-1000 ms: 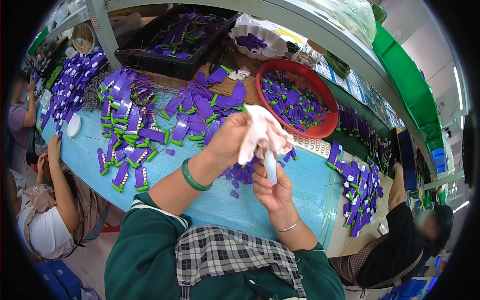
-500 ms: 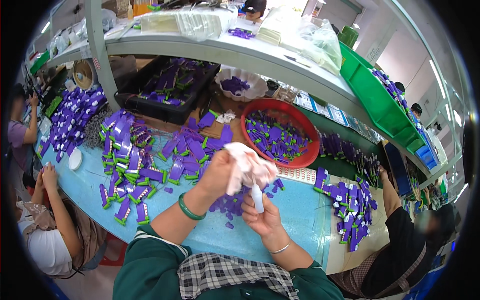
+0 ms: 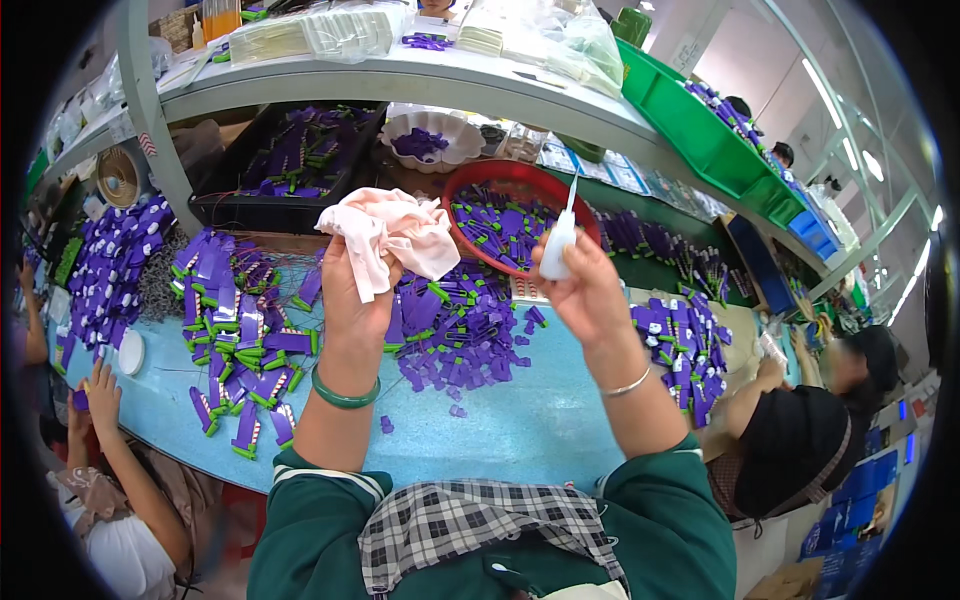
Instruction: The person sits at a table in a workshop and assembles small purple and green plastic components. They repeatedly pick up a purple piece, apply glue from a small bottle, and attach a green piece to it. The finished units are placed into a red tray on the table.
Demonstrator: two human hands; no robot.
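Note:
My left hand (image 3: 360, 285) is closed on a crumpled pale pink cloth (image 3: 405, 225), raised above the bench. My right hand (image 3: 585, 285) grips a small white squeeze bottle (image 3: 560, 243) whose thin nozzle points upward. Cloth and bottle are well apart. Below and between my hands lies a heap of small purple pieces (image 3: 465, 345), some with green parts. Left of my left wrist is a pile of purple-and-green plastic parts (image 3: 240, 310) with thin wires. Behind the bottle stands a red basin (image 3: 480, 172) holding more of these parts.
A shelf (image 3: 400, 85) spans the far side above the bench, with a green bin (image 3: 690, 130) at its right. Under it are a black crate (image 3: 270, 212) and a white scalloped bowl (image 3: 465, 150). Co-workers sit at both sides; purple-and-white parts (image 3: 685, 350) lie to the right.
My hands have moved apart, the cloth leftward and the bottle up and to the right. The nozzle, earlier at the cloth, now stands free. The view has shifted to the right.

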